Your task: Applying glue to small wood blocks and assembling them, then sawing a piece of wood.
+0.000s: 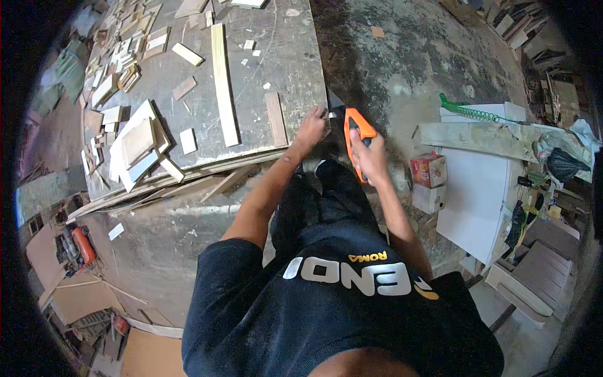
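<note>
My right hand (pixel 369 154) is wrapped round the orange and black handle of a hand saw (pixel 355 118). The saw is held just off the right edge of the worktable (pixel 251 81), and what shows of its blade points away from me, beside that edge. Close to the blade, my left hand (pixel 312 129) is closed at the table's near right corner. Its fingers are curled, and whatever they grip is too small to make out. A brown wood strip (pixel 275 119) lies on the table just left of that hand.
Farther left on the table are a long pale strip (pixel 224 85), stacked board offcuts (pixel 139 141) and many small wood scraps. To my right stand a white cabinet (pixel 472 201) and a red and white box (pixel 429 169). A green coiled hose (pixel 474 112) lies on top. A red machine (pixel 83 245) sits at left.
</note>
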The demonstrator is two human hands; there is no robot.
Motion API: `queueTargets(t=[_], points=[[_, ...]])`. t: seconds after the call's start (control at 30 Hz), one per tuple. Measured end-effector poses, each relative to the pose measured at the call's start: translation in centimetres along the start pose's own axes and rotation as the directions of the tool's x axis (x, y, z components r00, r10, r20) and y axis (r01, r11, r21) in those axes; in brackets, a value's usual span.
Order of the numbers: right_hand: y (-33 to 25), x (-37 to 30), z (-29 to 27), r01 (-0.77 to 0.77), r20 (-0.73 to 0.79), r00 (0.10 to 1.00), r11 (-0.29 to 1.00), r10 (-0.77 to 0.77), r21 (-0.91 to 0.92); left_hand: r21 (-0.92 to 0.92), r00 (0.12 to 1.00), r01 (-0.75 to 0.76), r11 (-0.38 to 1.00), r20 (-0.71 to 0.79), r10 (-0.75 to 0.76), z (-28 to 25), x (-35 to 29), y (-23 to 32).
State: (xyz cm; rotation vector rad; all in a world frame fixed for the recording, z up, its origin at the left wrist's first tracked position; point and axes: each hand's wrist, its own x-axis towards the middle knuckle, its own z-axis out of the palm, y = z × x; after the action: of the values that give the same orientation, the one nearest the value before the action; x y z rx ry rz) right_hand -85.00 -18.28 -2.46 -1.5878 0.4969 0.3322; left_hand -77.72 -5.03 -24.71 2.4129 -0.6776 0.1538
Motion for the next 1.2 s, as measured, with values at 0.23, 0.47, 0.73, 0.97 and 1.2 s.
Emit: queueTargets(t=[0.23, 0.47, 0.73, 0.97, 1.2], points=[[-1.9, -0.3, 1.0, -0.085, 0.006, 0.996, 0.988, 0.086, -0.125, -0.086, 0.997, 0.069, 0.994, -0.023, -0.071, 0.9, -1.4, 0.3], [-2.6, 0.4, 0.0, -0.063, 0.026, 0.997, 0.991, 0.066, -0.117, -0.014, 0.999, 0.011, 1.0, -0.045, -0.012, 0.6, -1.7, -0.2], [-7.3, 7.4, -1.0, -0.174, 0.126, 0.977, 0.985, 0.171, 0.015, -0.03, 0.997, -0.038, 0.999, -0.065, 0.036, 1.0, -1.2, -1.0], [-1.1, 2.4, 2.1, -0.011, 0.082, 0.996, 0.987, 0.025, -0.161, -0.042, 0.995, -0.056, 0.998, -0.084, 0.053, 0.8, -1.0, -0.7], [-1.1, 1.8, 0.6, -0.025, 0.056, 0.998, 0.992, 0.033, -0.127, -0.058, 1.0, -0.01, 0.998, -0.007, 0.009, 0.3, -0.9, 0.2]])
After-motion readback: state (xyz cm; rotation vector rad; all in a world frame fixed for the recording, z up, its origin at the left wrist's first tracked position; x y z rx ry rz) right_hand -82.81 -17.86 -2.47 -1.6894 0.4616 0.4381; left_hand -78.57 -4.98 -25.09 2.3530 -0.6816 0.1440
